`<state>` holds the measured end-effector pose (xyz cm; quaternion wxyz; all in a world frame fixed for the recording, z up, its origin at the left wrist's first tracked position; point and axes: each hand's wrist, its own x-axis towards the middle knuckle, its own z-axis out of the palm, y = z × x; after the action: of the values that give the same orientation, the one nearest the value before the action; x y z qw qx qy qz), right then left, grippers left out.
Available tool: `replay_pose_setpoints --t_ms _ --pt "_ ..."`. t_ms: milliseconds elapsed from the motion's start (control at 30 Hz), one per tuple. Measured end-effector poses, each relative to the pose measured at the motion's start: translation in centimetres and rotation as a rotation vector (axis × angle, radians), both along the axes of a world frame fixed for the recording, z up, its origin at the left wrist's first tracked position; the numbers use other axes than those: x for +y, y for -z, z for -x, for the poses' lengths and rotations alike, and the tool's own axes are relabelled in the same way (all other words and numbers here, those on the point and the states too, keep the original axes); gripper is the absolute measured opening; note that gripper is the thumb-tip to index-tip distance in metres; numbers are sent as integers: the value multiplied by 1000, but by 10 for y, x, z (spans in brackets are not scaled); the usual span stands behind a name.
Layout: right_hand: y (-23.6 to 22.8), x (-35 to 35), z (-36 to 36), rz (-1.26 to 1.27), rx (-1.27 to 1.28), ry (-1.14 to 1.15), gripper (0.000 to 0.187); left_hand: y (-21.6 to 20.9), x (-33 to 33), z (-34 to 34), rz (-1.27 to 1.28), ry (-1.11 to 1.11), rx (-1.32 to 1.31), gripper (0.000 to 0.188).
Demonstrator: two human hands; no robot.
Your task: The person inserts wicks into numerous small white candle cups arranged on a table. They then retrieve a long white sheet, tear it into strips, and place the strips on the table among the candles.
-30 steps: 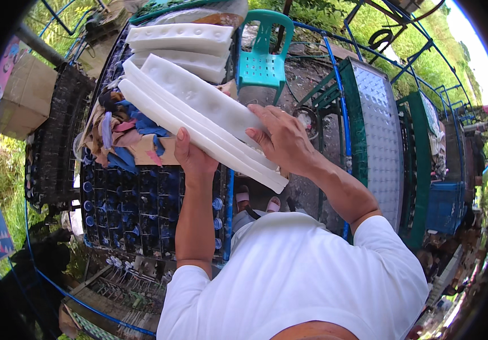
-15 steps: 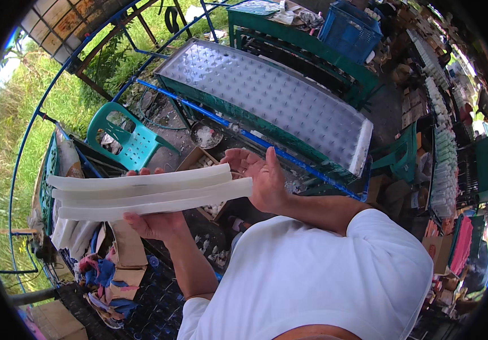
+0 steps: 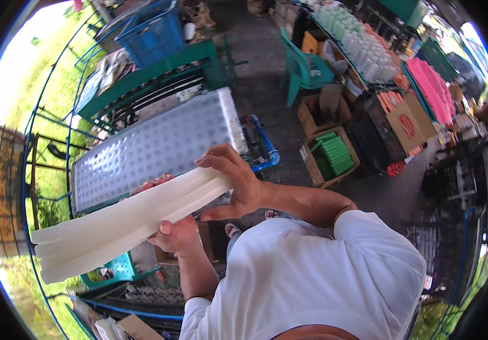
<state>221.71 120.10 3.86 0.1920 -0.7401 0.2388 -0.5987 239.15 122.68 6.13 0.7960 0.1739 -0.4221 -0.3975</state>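
Note:
A bundle of long, off-white, wax-like strips [image 3: 125, 218] lies side by side, slanting from the lower left up toward the middle. My left hand [image 3: 179, 233] is closed round it from beneath, thumb on the near edge and fingertips showing at the far edge. At the right end of the bundle is my right hand [image 3: 238, 184], its fingers curled over the far corner and its thumb below. The palm side of the right hand's grip is partly hidden by the strips.
Beyond the strips stands a long metal-topped table [image 3: 153, 141] with rows of round spots. A blue crate [image 3: 152, 37] sits on a green bench. To the right are a green chair [image 3: 306, 71], a carton of green sticks [image 3: 334, 156] and many glass-like containers [image 3: 363, 51].
The view has swung to the right. The strips are now more tilted and pressed closer together. My right hand, spread beside their end before, has closed on that end.

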Motion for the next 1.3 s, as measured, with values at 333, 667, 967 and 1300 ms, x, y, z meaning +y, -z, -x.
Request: replay_pose_setpoints --t_ms 333,667,967,1300 --pt "15 69 150 -157 -20 558 94 -11 -58 121 39 683 56 84" --pt "39 194 230 -330 -345 991 89 12 -12 269 -274 1149 28 76" --pt "72 330 379 -126 -705 1304 84 6 114 491 -212 1546 -261 82" --pt "38 515 531 22 -586 1828 77 -11 290 739 -344 2007 -69 80"
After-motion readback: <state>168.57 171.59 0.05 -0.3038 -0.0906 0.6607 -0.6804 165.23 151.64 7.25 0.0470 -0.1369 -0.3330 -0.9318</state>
